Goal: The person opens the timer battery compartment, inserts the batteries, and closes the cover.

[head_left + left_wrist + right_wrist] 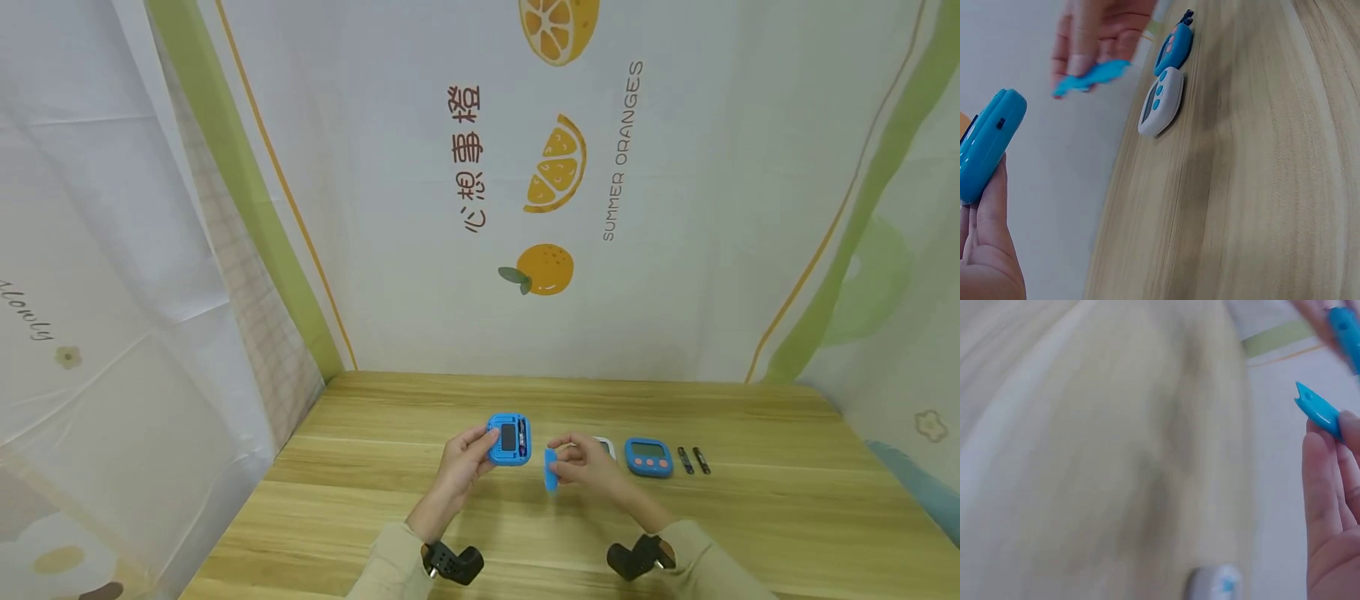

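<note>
In the head view my left hand (459, 467) grips a small blue digital timer (510, 440), its back towards me. The battery compartment is uncovered, and a dark battery (522, 437) shows along its right side. My right hand (588, 468) pinches a thin blue battery cover (551, 472) between thumb and fingers, just right of the timer and apart from it. The left wrist view has the timer (990, 145) edge-on, above the tabletop. Seen from the right wrist, the cover (1319, 411) has a notched, pointed end.
Partly behind my right hand lies a white timer (606, 445) with blue buttons. To its right are another blue timer (649, 457) with pink buttons and two loose dark batteries (693, 460). A printed cloth (420, 317) hangs behind the wooden table (360, 475).
</note>
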Tool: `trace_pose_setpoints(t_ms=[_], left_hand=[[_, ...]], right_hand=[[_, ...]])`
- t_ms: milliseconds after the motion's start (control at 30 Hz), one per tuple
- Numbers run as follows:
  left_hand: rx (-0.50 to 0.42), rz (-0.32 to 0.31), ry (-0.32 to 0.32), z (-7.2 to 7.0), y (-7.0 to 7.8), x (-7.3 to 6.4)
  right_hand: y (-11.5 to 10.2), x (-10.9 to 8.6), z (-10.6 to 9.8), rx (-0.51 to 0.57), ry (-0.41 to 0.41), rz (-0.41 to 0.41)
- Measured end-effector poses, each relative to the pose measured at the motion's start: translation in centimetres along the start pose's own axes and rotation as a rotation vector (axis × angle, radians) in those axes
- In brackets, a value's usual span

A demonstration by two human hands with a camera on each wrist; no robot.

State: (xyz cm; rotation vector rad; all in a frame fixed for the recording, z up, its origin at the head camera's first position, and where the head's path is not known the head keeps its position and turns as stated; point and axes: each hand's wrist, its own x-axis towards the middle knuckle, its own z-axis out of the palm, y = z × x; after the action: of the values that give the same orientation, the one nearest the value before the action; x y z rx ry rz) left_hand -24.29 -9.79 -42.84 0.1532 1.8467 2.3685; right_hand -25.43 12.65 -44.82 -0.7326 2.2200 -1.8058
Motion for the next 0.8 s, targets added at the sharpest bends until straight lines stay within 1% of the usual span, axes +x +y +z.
trace_pose_setpoints(t_ms=[100,133,233,333,367,467,600,800], left_hand=[[0.006,0.027,-0.016,-0.1,-0.1,-0.1],[0.008,0.046,-0.028,-0.2,-0.2,-0.1],[0.014,0.069,-0.040,-0.3,-0.2,-0.2],[0.021,0.043,-0.026,-0.3,-0.2,-0.3],[0.024,0.023,-0.015,-0.2,-0.2,-0.3],[0.036,-0.005,-0.001,0.0,-0.3,-0.3],[0.036,-0.011,-0.007,0.3,-0.3,-0.3],[0.045,-0.011,-0.009,1.0,0.7,-1.0]], right_hand=[[-1.6,0.3,-0.3,0.025,-0.005,-0.021],[-2.1,0.4,-0.4,0.028,-0.006,-0.030],[-3.1,0.7,-0.5,0.029,0.011,-0.040],[-3.9,1.0,-0.5,0.020,0.026,-0.059],[-4.1,1.1,-0.5,0.017,0.032,-0.059],[-4.3,1.6,-0.2,0.007,0.046,-0.065],[-3.9,2.1,0.3,-0.003,0.077,-0.056],[-3.4,2.5,1.1,0.000,0.134,-0.037]])
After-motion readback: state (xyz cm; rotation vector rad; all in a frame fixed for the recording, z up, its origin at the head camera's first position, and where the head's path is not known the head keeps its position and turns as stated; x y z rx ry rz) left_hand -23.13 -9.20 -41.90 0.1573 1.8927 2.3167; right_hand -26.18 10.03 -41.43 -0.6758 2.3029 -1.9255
